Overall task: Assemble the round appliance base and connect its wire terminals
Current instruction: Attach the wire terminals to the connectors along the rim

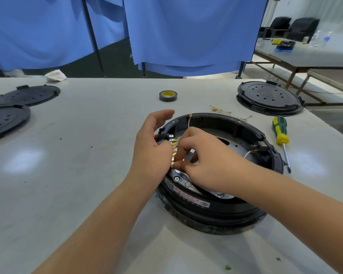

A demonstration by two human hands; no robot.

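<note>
Both hands work at the round base's (216, 210) nine o'clock rim: right hand (204, 163) pinches brass terminals (174, 149), left hand (151, 143) steadies them, fingers loosely spread.

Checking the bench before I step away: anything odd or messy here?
Mostly tidy. Loose gold wire terminals lie scattered on the table behind the round base, and a crumpled rag sits at the far left edge.

1. The round black base (216, 204) carries a label strip (188, 196) on its near rim, with red and grey print and a small boxed mark at its right end; the characters are too small and blurred to read.
2. Nothing else shows legible writing.
</note>
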